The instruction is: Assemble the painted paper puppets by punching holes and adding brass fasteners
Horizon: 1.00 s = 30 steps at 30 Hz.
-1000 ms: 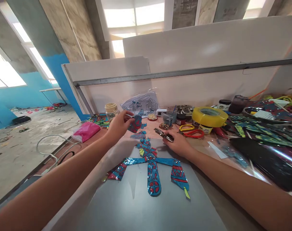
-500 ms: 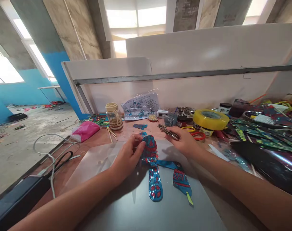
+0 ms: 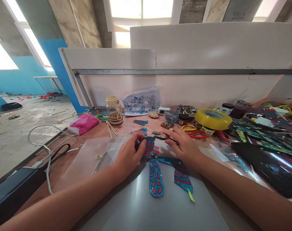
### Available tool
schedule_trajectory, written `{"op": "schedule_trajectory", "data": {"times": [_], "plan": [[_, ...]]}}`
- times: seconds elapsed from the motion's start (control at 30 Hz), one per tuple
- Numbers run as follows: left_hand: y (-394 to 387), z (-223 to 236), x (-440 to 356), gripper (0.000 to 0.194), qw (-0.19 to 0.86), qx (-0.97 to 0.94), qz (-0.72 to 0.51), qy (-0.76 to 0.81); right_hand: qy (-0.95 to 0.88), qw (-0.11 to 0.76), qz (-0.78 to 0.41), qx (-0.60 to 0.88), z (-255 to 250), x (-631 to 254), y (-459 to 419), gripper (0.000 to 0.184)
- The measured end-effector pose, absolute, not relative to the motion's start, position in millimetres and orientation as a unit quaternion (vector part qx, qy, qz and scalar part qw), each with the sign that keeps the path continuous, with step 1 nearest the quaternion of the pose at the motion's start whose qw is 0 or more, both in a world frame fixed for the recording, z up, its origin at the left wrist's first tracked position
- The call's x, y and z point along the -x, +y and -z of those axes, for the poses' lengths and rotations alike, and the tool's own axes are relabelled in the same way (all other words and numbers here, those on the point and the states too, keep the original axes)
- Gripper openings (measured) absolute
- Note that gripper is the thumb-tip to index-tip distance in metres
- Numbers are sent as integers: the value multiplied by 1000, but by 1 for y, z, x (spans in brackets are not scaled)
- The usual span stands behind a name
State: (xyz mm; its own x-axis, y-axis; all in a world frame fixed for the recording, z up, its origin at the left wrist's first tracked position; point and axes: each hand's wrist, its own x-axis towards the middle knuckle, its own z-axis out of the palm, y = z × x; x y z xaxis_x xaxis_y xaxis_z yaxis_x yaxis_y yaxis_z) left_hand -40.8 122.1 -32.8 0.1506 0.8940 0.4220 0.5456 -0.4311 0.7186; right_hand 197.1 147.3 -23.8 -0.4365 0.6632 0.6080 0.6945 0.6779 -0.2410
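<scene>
In front of me lies a flat, jointed shadow puppet [image 3: 156,179], painted blue and red, with shiny rivets at its joints. My left hand [image 3: 131,150] pinches its upper piece [image 3: 150,143] between thumb and fingers, raised a little off the sheet. A metal pair of pliers [image 3: 159,135] is in my right hand [image 3: 181,146], its head close to the top edge of that upper piece. Whether the jaws touch the piece I cannot tell. To the right, an arm-like part [image 3: 183,180] ends in a yellow-green tip.
A translucent sheet [image 3: 146,211] covers the work area. Behind it are loose blue pieces [image 3: 140,122], a jar [image 3: 114,110], a dish of small beads or rivets [image 3: 154,114], red-handled scissors [image 3: 198,134] and yellow tape [image 3: 213,118]. A black box with cables [image 3: 18,189] sits left.
The pliers have moved left and down toward the upper piece, which my left hand now tilts. The view has shifted slightly, and a small pile of brown bits shows where the pliers were.
</scene>
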Motion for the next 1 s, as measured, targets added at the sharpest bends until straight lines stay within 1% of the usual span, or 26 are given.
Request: {"op": "schedule_trajectory", "data": {"times": [0.13, 0.3, 0.5, 0.77, 1.0], "plan": [[124, 36, 42, 15, 206, -725, -441, 488, -830, 373, 40, 412, 27, -199, 147, 36], [123, 35, 42, 15, 202, -735, -438, 476, -839, 349, 61, 413, 31, -198, 148, 32], [123, 34, 41, 14, 183, -738, -442, 476, -834, 354, 69, 417, 31, -197, 149, 29], [122, 34, 41, 12, 167, -744, -435, 479, -831, 358, 110, 411, 33, -197, 149, 36], [124, 33, 40, 15, 185, -726, -445, 490, -830, 356, 115, 414, 37, -198, 150, 37]]}}
